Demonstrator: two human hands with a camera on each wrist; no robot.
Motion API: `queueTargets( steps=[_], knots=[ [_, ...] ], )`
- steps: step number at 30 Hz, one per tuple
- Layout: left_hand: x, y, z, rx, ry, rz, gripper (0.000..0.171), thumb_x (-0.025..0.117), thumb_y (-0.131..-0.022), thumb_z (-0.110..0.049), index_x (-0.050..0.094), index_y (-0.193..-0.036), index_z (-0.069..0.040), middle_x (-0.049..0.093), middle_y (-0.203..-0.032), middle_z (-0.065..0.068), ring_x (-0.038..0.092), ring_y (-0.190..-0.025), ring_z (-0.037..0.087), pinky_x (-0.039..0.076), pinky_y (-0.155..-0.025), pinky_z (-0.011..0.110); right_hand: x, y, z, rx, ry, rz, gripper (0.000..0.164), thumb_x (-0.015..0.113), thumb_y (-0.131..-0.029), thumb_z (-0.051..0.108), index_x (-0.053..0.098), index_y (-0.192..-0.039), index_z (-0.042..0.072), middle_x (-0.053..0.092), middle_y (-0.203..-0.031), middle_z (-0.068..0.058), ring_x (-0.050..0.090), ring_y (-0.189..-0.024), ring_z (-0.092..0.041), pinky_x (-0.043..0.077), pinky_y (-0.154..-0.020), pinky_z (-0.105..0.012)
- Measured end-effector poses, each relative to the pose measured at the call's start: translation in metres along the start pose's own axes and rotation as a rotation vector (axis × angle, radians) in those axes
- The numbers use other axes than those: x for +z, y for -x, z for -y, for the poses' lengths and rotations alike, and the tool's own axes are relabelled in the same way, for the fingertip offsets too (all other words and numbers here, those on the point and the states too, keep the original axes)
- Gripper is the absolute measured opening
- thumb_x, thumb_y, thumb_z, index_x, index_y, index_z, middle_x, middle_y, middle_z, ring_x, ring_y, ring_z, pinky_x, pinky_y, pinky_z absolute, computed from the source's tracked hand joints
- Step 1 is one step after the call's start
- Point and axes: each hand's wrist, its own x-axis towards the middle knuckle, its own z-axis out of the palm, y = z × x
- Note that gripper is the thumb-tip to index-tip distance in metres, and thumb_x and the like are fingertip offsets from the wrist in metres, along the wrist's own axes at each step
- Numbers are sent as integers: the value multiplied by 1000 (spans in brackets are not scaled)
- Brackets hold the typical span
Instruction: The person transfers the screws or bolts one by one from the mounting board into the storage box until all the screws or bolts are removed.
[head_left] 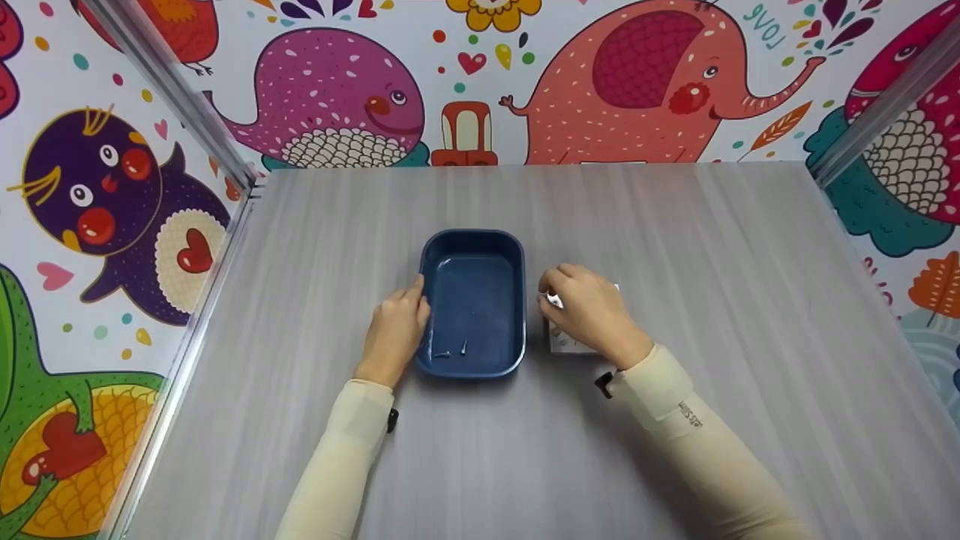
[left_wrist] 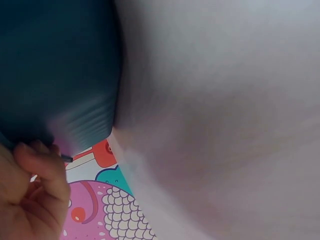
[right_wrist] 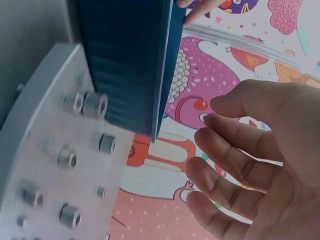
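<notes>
A deep blue rectangular tray [head_left: 480, 365] stands mid-table. My left hand [head_left: 395, 326] grips its left rim, index finger stretched along the edge; in the left wrist view the curled fingers [left_wrist: 45, 167] lie against the rim. Two small screws [head_left: 463, 348] are near the tray's front end. My right hand [head_left: 589, 307] hovers over a pale board [head_left: 566, 345] to the right of the tray. In the right wrist view its fingers and thumb are loosely curled and nothing shows between them. Several hollow-ended metal cylinders [right_wrist: 95, 105] of different sizes stand on the board.
A grey wood-grain table [head_left: 712, 247] lies under everything. Cartoon-printed panels [head_left: 480, 82] rise behind it and at both sides, with metal posts [head_left: 892, 105] at the back corners. The tray's right wall stands close beside the board.
</notes>
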Motion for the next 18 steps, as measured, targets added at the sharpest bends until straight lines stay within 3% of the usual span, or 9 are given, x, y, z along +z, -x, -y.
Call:
queueTargets(
  steps=[18],
  knots=[
    [0,0,1,-13,6,12,35,65,-93,-3,65,-126,7,68,-89,23,69,-80,41,57,-69,48,-22,20,-44,185,17,34,9,72,-87,10,69,-92,3,67,-87,-9,65,-76,-28,54,-64,-44]
  ],
)
